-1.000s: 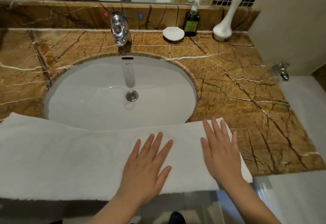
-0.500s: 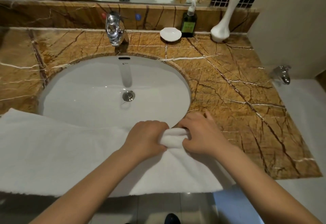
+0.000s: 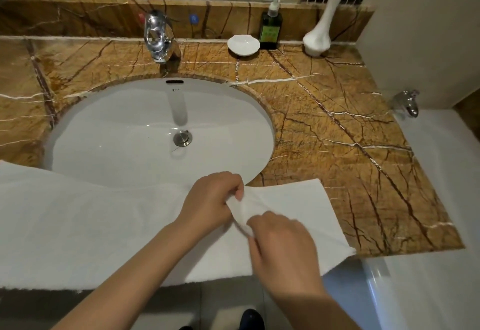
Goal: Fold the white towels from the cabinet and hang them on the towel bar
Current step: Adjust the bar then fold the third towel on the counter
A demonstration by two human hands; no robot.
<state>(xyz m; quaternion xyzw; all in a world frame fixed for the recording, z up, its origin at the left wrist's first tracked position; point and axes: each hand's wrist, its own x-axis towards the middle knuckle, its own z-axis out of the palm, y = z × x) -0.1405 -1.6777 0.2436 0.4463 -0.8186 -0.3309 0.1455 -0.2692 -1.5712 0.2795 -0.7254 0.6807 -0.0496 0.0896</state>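
Head view: both hands' grip pinches the white towel (image 3: 91, 226).

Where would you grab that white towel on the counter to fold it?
Probably at the right end of the towel, coming from the front: its near edge overhangs the counter, so fingers can slip under. Elsewhere it lies flat. The left hand and right hand now pinch up a ridge mid-cloth instead.
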